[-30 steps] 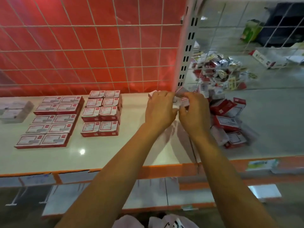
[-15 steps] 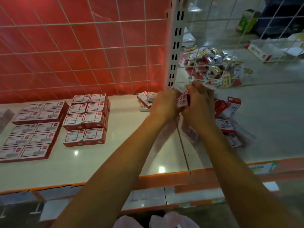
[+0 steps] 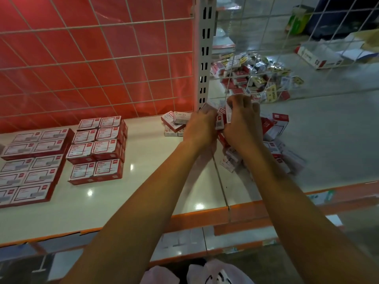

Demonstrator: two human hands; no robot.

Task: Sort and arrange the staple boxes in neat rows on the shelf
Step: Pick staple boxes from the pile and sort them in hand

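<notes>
Red and white staple boxes lie in neat rows (image 3: 96,148) on the left of the white shelf (image 3: 143,187), with a second block of rows (image 3: 30,167) further left. A loose heap of boxes (image 3: 274,140) sits at the right by the upright post. My left hand (image 3: 200,128) and my right hand (image 3: 242,124) meet over that heap and together grip a small bunch of staple boxes (image 3: 222,119) between them. A few more loose boxes (image 3: 174,121) lie just left of my left hand.
A white slotted post (image 3: 205,58) stands right behind my hands. A wire grid with red backing (image 3: 98,64) closes the back. Beyond the grid at right lies another pile of small packets (image 3: 256,78). The shelf has an orange front edge (image 3: 201,218).
Both hands have moved up and back toward the post, still together on the bunch of boxes. The view has shifted right, so the arranged rows now sit further left.
</notes>
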